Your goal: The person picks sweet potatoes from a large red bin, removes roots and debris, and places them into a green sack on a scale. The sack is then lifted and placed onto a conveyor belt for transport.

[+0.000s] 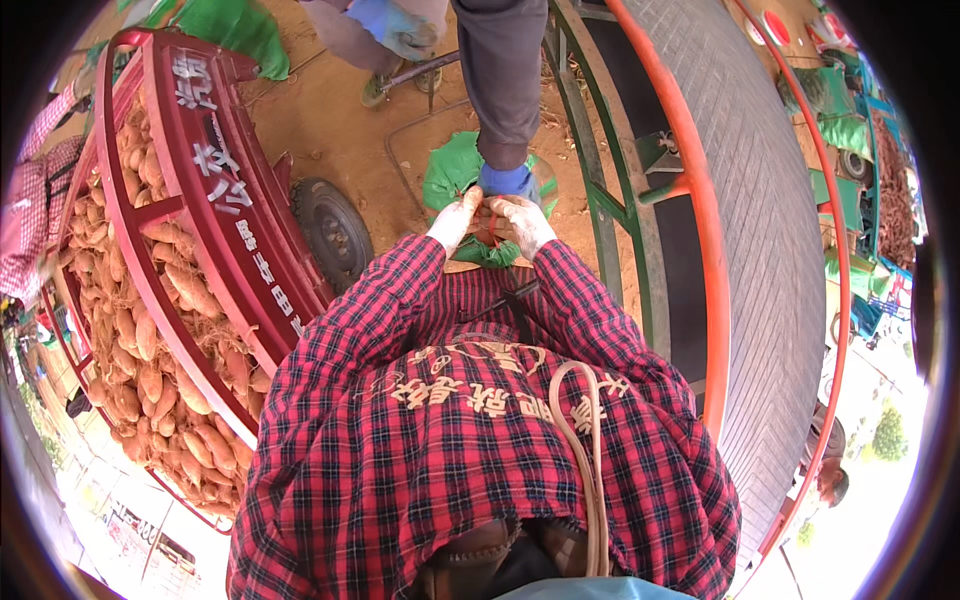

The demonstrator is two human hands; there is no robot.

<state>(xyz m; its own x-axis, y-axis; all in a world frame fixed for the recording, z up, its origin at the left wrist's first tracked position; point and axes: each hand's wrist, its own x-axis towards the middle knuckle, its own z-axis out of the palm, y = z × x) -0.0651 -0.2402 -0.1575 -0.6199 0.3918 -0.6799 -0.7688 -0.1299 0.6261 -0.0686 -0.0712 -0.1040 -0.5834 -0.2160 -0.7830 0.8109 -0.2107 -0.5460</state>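
My left hand (456,221) and my right hand (523,224), both in whitish, soiled gloves, meet in front of my waist. Their fingers are bent and drawn together over a green sack (488,252), with reddish-brown contents and something thin and red showing between them. What exactly the fingertips pinch is too small to make out. Just beyond them, a co-worker's blue-gloved hand (512,182) reaches down from a dark sleeve, nearly touching my fingers. More green sack material (450,168) spreads on the ground behind.
On the left stands a red truck bed (235,190) heaped with sweet potatoes (150,340), its wheel (332,232) near my left arm. To the right run an orange rail (700,200) and a grey ribbed conveyor belt (765,250). Another person's shoe (376,90) is ahead.
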